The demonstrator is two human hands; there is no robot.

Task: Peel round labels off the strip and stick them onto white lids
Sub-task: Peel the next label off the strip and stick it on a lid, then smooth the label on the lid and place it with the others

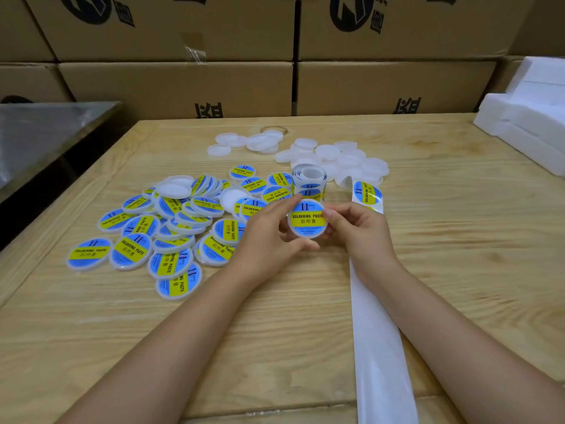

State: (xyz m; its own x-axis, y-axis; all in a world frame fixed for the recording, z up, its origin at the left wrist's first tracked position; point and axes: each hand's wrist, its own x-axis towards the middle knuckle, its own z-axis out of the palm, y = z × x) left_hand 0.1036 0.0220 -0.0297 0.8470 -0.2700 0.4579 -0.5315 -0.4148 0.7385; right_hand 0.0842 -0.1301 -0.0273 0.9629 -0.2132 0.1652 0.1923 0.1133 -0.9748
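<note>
A wooden table (428, 240) is backed by stacked cardboard boxes (183, 87). Above its middle, a labelled white lid (307, 220) is pinched between the left hand (269, 231) and the right hand (363, 231), both closed on its rim. The bare backing strip (376, 347) is laid under the right wrist; labelled lids (165, 234) are heaped left, plain lids (336, 154) beyond.

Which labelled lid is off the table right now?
The lid held between the left hand and right hand, label facing up. All the other labelled lids lie heaped on the table.
</note>
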